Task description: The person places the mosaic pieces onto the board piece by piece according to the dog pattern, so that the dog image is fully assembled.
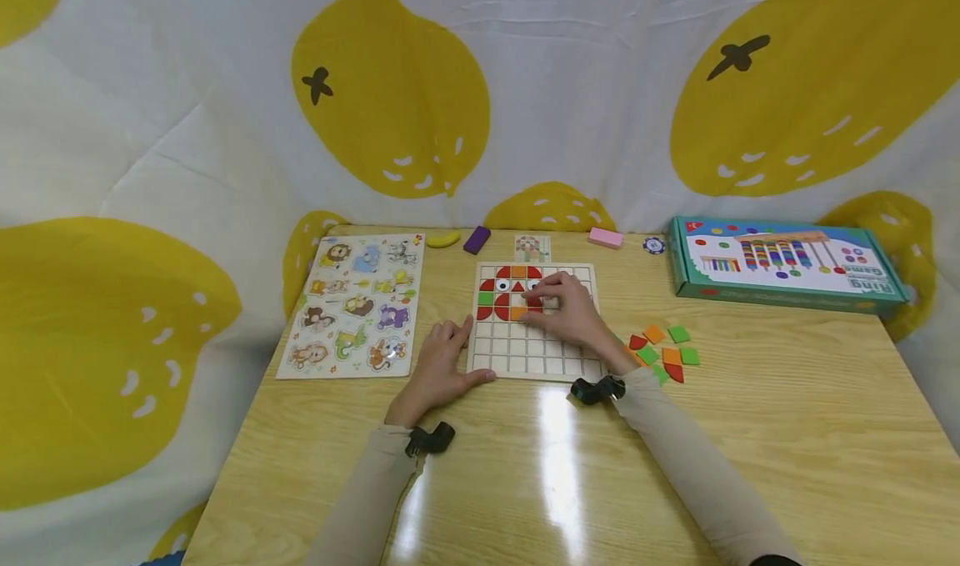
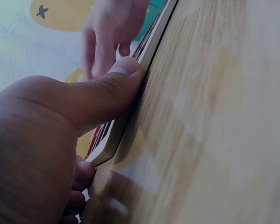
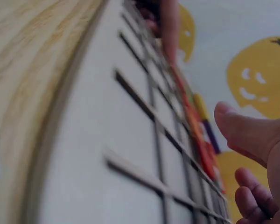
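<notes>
A pale wooden grid board (image 1: 497, 347) lies on the table. Red, orange and green tiles and two eye tiles fill part of its upper left. My left hand (image 1: 442, 368) braces the board's near left corner, thumb along the near edge and fingertips at the left side. Over the tiles is my right hand (image 1: 568, 312), hiding some of them. Its thumb and fingertips stand apart above the grid. In the right wrist view, nothing shows between the thumb (image 3: 245, 130) and the curved fingers.
Loose green, orange and red tiles (image 1: 653, 334) lie right of the board. A small picture card (image 1: 532, 249) sits behind it, near a purple block (image 1: 477, 240), yellow banana (image 1: 443, 239), pink block (image 1: 605, 237) and poker chip (image 1: 654, 246). An animal puzzle (image 1: 348, 308) lies left, a game box (image 1: 787, 263) right.
</notes>
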`<state>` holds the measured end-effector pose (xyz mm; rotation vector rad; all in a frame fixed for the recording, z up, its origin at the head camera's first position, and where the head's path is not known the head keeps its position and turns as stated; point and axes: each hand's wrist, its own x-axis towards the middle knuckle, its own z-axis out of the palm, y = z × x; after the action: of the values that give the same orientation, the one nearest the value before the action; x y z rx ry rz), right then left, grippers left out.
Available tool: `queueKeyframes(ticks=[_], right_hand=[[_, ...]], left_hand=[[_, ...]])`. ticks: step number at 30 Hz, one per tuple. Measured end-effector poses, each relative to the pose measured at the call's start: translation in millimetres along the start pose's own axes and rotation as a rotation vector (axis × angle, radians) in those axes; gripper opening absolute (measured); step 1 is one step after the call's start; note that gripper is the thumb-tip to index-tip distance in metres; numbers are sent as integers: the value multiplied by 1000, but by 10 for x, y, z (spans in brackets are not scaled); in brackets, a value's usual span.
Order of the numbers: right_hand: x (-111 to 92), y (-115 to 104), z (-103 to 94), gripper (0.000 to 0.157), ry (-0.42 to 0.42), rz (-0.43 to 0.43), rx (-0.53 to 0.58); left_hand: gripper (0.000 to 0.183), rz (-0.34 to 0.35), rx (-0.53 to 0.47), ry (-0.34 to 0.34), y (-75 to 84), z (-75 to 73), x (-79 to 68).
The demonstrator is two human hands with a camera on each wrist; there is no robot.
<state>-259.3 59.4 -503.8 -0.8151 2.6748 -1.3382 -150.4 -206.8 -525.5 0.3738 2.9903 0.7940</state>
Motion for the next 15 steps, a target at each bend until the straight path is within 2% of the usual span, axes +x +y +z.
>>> queueKeyframes(ticks=[3, 10, 12, 15], right_hand=[[-148, 68, -318, 36, -23, 30, -29], [-771, 357, -1231, 37, -146, 112, -268], [-921, 448, -1378, 36, -165, 143, -338], [-1075, 549, -1476, 32, -164, 178, -398]], left_hand=[[108, 0, -10, -4, 1, 1, -1], [108, -11, -20, -4, 2, 5, -16], [108, -11, -23, -2, 2, 3, -18], [108, -6, -27, -1, 5, 3, -19]])
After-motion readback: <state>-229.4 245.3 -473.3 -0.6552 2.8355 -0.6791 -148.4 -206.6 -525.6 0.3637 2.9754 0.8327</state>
